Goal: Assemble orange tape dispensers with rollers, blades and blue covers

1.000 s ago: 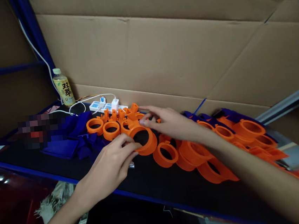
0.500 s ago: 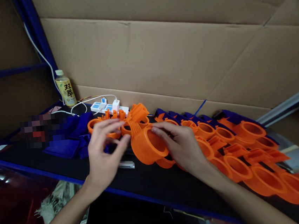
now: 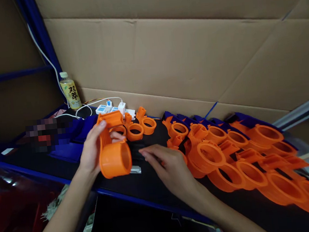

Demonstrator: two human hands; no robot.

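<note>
Orange ring bracket [image 3: 111, 161] is clamped by the left hand [image 3: 89, 151] above the black tabletop [image 3: 147, 185]. Right hand [image 3: 174, 167]: thumb and forefinger close together; whether anything is pinched cannot be told. Rear-row brackets [image 3: 254, 135] seem blue-backed already; front-row brackets [image 3: 218, 184] are left bare.

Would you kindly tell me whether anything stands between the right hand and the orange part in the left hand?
I see no clear obstacle between the right hand and the orange part in the left hand; the dark items near that gap are too indistinct to identify.
</note>
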